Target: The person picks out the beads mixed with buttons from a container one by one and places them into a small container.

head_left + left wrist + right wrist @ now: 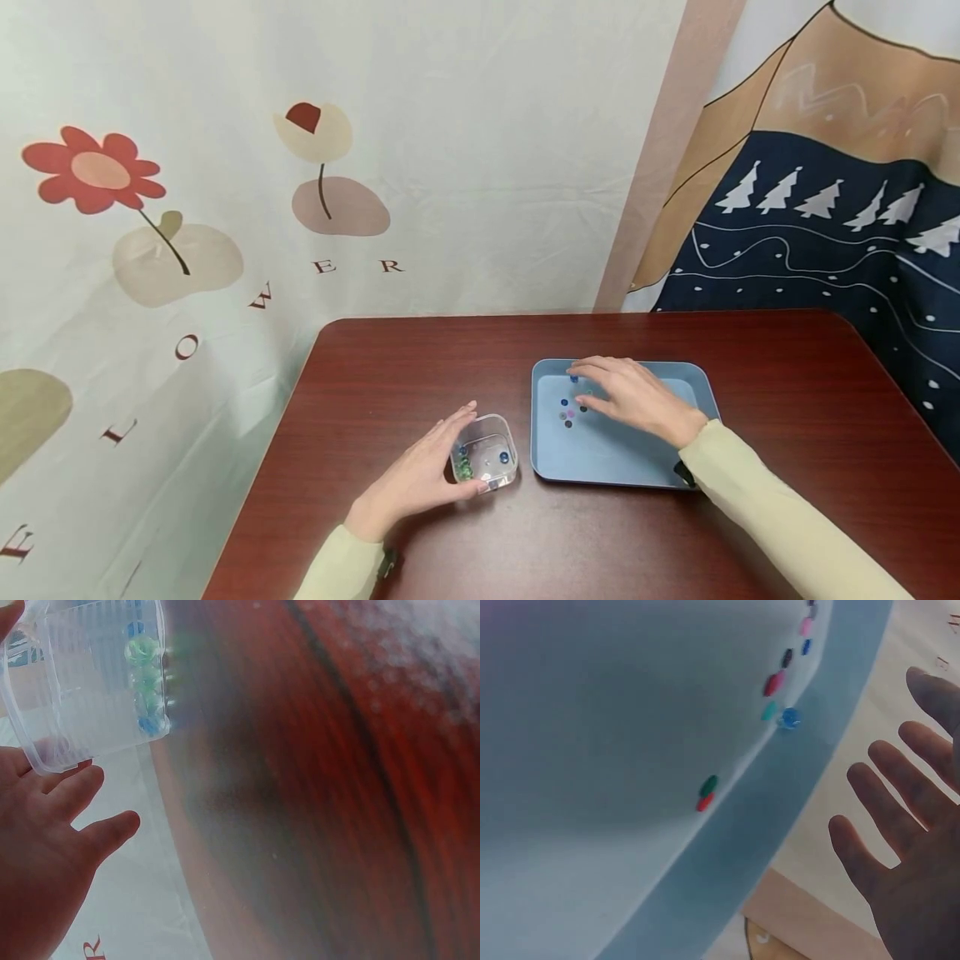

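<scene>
My left hand [423,475] grips a small clear plastic box [504,429], thumb at its near side and fingers along its far side. Inside it, green glass beads [465,468] line the left side, with a blue bead [504,457] on the right. Over the blue tray [622,462], my right hand [637,396] hovers with spread fingers and holds nothing. A clear blue bead [788,718] lies by the tray's edge, close to those fingers. Small button-like discs, including a red one [706,802] and a green one [709,785], lie on the tray.
A dark red-brown wooden table [390,367] carries both the box and the tray. Behind it hangs a pale curtain [480,167] with printed flowers, and a navy printed cloth [795,250] on the right.
</scene>
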A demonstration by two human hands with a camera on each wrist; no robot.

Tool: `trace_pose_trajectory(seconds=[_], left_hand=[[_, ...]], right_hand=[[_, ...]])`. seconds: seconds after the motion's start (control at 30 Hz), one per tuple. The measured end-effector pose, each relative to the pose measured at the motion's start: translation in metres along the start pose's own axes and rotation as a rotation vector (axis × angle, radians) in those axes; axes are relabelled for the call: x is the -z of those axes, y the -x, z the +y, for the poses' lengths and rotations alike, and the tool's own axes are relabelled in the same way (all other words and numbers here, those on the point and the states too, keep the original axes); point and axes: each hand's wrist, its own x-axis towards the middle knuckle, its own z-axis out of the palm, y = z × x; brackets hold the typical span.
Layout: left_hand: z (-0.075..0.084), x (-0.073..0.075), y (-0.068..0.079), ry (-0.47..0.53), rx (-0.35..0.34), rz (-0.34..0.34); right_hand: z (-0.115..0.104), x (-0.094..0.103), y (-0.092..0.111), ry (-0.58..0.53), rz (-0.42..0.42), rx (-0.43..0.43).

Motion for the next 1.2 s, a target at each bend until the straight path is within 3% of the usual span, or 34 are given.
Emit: trace_pose_trajectory(seconds=[0.3, 0.63, 1.2], left_hand=[[-0.001, 0.000, -0.001, -0.003, 0.001, 0.000], [-0.001, -0.001, -0.001, -0.011, 0.008, -0.007], [0.000, 0.000, -0.001, 0.001, -0.012, -0.002]], right_hand=[[0.010, -0.012, -0.003, 0.000, -0.049, 0.008], [0.015, -0.020, -0.004, -0.019, -0.084, -0.047], [0.019, -0.034, -0.006, 0.030, -0.080, -0.037]])
